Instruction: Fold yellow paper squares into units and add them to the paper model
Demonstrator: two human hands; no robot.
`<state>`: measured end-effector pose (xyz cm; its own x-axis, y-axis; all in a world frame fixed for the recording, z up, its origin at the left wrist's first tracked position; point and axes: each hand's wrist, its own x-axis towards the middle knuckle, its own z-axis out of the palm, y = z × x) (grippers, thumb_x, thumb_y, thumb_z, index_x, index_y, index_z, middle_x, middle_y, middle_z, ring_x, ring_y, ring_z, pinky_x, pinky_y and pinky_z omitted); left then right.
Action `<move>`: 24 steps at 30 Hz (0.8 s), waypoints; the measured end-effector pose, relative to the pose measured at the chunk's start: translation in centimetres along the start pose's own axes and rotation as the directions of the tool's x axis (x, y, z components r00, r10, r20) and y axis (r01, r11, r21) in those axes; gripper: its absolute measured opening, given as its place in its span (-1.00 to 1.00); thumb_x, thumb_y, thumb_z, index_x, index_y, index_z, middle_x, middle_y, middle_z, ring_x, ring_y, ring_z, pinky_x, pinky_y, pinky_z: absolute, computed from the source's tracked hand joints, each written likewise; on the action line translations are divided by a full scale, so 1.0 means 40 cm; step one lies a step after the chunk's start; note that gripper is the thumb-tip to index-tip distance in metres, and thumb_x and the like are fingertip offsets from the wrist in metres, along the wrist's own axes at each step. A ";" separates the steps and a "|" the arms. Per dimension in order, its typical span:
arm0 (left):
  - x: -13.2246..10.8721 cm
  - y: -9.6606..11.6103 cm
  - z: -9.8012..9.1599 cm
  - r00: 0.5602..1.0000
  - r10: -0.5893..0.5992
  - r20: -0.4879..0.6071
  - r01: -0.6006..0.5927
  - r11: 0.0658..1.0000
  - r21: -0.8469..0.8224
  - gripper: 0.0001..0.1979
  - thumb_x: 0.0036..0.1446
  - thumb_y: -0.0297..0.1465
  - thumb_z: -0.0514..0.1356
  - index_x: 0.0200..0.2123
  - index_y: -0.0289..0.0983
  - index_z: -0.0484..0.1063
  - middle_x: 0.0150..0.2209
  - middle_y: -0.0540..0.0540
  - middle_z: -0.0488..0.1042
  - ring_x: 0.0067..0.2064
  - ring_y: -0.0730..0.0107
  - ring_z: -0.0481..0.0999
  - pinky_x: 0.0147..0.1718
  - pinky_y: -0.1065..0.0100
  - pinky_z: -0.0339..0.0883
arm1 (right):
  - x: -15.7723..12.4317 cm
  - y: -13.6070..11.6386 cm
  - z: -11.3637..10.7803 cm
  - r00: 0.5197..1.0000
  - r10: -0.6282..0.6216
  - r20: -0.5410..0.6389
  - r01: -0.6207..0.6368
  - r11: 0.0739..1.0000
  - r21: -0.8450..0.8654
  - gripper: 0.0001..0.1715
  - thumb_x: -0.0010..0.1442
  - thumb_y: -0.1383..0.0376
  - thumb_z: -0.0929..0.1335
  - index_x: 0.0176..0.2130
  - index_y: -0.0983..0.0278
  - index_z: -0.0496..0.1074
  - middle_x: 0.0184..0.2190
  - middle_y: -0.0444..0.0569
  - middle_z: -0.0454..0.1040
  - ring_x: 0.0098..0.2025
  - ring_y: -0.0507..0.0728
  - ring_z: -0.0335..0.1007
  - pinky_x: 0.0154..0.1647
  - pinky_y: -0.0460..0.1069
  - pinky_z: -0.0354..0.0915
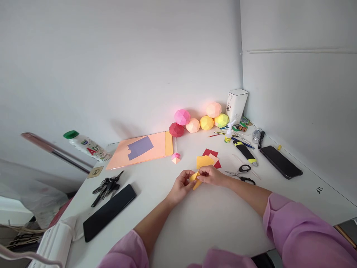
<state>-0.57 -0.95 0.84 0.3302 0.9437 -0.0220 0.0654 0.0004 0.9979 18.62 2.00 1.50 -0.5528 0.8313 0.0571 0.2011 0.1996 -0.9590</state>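
Between my two hands is a small piece of yellow paper (196, 180), creased and partly folded. My left hand (180, 186) pinches its left side with thumb and fingers. On the other side, my right hand (211, 175) grips the upper right edge, fingertips pressed together. Just beyond the hands lie loose yellow paper squares (204, 161), with red paper (211, 152) and peach paper (214, 158) pieces partly under them. A little folded pink and peach paper shape (175, 158) sits to the left of this pile.
Faceted paper balls (206, 123) line the wall. Scissors (242, 173), a box cutter (245, 152), a glue bottle (228, 136) and a black phone case (280, 162) lie right. Left are peach sheets (119, 156), keys (107, 187), a phone (109, 213) and a white bottle (89, 146).
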 end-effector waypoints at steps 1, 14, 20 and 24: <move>0.001 -0.003 0.001 1.000 0.005 -0.017 -0.005 1.000 -0.010 -0.66 -0.01 -0.20 0.24 -0.22 -0.24 0.29 -0.38 0.01 0.35 -0.46 0.55 0.29 -0.50 0.47 0.16 | 0.000 0.000 0.000 1.000 -0.002 -0.005 0.002 1.000 -0.010 -0.65 0.08 0.15 0.32 -0.56 0.29 0.15 -0.65 -0.25 0.07 -0.60 -0.07 -0.04 -0.61 -0.13 -0.05; 0.005 -0.005 -0.001 0.995 0.101 0.011 -0.101 0.995 -0.014 -0.77 0.04 -0.23 0.21 -0.27 -0.23 0.37 -0.38 -0.01 0.33 -0.41 0.49 0.31 -0.46 0.43 0.22 | 0.004 0.003 -0.004 0.999 -0.032 0.019 0.034 0.995 -0.093 -0.56 0.06 0.13 0.33 -0.62 0.29 0.08 -0.63 -0.24 -0.03 -0.57 -0.06 -0.12 -0.59 -0.12 -0.12; 0.004 -0.005 -0.005 0.969 0.222 0.109 -0.227 0.973 0.030 -0.70 0.10 -0.29 0.16 -0.07 -0.15 0.40 -0.21 -0.09 0.30 -0.21 0.36 0.33 -0.27 0.34 0.29 | 0.005 0.007 -0.002 1.000 -0.026 0.007 0.026 0.994 -0.110 -0.59 0.06 0.16 0.31 -0.62 0.29 0.07 -0.64 -0.24 -0.02 -0.58 -0.06 -0.11 -0.59 -0.12 -0.11; 0.007 -0.014 -0.004 0.977 0.194 0.085 -0.198 0.980 0.036 -0.63 0.09 -0.29 0.17 0.00 -0.14 0.36 -0.18 -0.11 0.30 -0.16 0.33 0.33 -0.20 0.29 0.29 | 0.007 0.011 -0.003 0.999 -0.031 0.015 0.032 0.997 -0.066 -0.64 0.05 0.13 0.34 -0.57 0.32 0.24 -0.63 -0.22 0.07 -0.56 -0.05 -0.03 -0.57 -0.12 -0.03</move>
<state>-0.65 -0.62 0.28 0.4154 0.8942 0.1671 0.0326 -0.1982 0.9796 18.66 2.38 1.13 -0.5709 0.8168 0.0825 0.2365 0.2598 -0.9363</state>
